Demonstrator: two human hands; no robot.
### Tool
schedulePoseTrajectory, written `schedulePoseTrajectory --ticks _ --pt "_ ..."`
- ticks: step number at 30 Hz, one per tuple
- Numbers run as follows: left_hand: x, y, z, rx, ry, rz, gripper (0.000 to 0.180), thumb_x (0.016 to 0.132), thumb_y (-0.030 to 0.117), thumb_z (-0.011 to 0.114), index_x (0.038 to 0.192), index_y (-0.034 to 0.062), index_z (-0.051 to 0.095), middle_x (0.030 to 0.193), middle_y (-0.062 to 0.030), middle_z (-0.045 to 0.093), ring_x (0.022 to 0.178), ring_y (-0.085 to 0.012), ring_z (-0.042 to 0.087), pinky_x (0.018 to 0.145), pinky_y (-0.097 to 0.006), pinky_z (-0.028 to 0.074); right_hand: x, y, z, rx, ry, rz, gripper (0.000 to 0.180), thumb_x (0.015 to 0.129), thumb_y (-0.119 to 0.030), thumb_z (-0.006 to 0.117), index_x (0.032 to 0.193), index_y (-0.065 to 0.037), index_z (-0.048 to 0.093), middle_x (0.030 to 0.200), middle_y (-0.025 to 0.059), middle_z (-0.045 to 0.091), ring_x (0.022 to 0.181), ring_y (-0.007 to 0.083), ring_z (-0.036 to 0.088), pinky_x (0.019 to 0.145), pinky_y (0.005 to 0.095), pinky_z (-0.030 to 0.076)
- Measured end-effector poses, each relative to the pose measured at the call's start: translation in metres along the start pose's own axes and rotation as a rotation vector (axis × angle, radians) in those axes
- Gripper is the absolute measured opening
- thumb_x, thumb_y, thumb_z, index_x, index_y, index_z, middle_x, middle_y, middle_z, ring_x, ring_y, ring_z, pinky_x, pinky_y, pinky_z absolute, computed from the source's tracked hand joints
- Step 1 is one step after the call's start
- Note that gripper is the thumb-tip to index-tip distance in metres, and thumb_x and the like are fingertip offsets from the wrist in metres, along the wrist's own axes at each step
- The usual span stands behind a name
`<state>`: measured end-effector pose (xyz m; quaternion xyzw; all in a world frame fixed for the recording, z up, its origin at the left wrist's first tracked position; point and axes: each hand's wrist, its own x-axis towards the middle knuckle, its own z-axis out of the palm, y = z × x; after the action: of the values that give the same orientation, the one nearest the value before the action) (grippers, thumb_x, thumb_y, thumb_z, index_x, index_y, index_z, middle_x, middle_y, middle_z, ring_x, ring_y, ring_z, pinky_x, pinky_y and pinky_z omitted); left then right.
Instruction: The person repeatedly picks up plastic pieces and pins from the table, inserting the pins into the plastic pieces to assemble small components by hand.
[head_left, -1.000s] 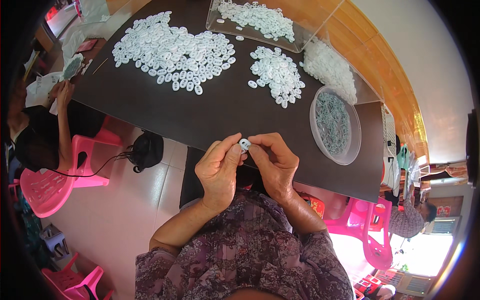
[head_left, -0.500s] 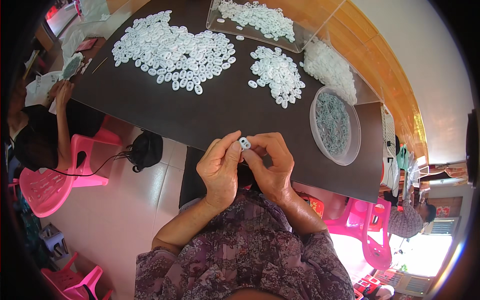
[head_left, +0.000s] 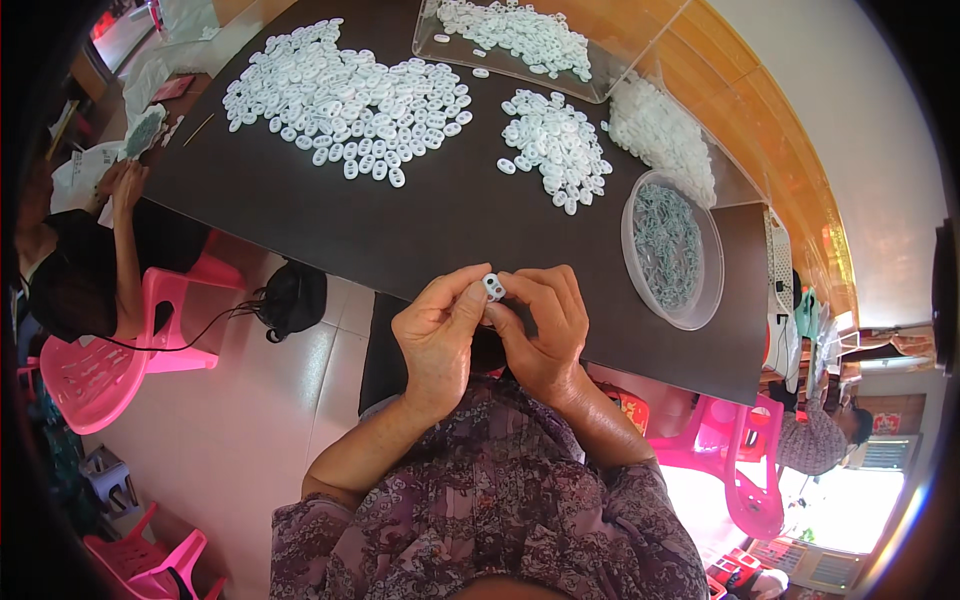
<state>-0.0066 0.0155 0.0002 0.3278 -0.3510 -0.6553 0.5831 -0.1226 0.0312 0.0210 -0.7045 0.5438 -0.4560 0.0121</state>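
Note:
A small white oval plastic piece with two holes (head_left: 493, 287) is pinched between my two hands just off the table's near edge. My left hand (head_left: 438, 340) grips its left side with thumb and forefinger. On the other side, the thumb and forefinger of my right hand (head_left: 545, 335) close on it too. Whether anything else sits between the fingertips is too small to tell. Beyond the hands lies a small pile of similar white oval pieces (head_left: 558, 145). A round clear tub (head_left: 712, 285) of grey-green small parts (head_left: 668, 245) stands to the right.
A larger pile of white ovals (head_left: 340, 100) covers the dark table's (head_left: 400, 225) far left. Clear bins (head_left: 600, 97) with white pieces line the back. At left a co-worker (head_left: 90, 260) handles a grey-green bundle. Pink plastic chairs (head_left: 95, 375) and a black bag (head_left: 292, 300) are at the left.
The white oval piece has turned slightly between my fingertips and shifted a little to the right. Both hands keep their pinch.

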Motion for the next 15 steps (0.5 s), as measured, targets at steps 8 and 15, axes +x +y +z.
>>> schedulePoseTrajectory --ticks 8,15 --pt "0.007 0.003 -0.016 0.14 -0.143 0.03 0.016 0.089 0.002 0.06 0.103 -0.0022 0.065 0.079 -0.0018 0.058 0.068 -0.0055 0.053 0.061 -0.017 0.043 -0.002 0.001 0.003 0.028 -0.014 -0.024 0.029 0.067 0.004 0.071 0.095 -0.001 0.063 0.085 0.0112 0.061 0.07 0.0236 0.055 0.059 0.031 0.045" --pt "0.007 0.004 -0.009 -0.084 -0.02 -0.031 0.019 0.088 0.001 0.06 0.106 -0.0053 0.062 0.084 -0.0044 0.063 0.068 -0.0058 0.057 0.061 -0.018 0.046 0.005 -0.005 0.001 0.029 -0.059 -0.006 0.034 0.067 0.001 0.072 0.1 -0.001 0.064 0.087 0.012 0.061 0.073 0.0252 0.055 0.061 0.033 0.045"
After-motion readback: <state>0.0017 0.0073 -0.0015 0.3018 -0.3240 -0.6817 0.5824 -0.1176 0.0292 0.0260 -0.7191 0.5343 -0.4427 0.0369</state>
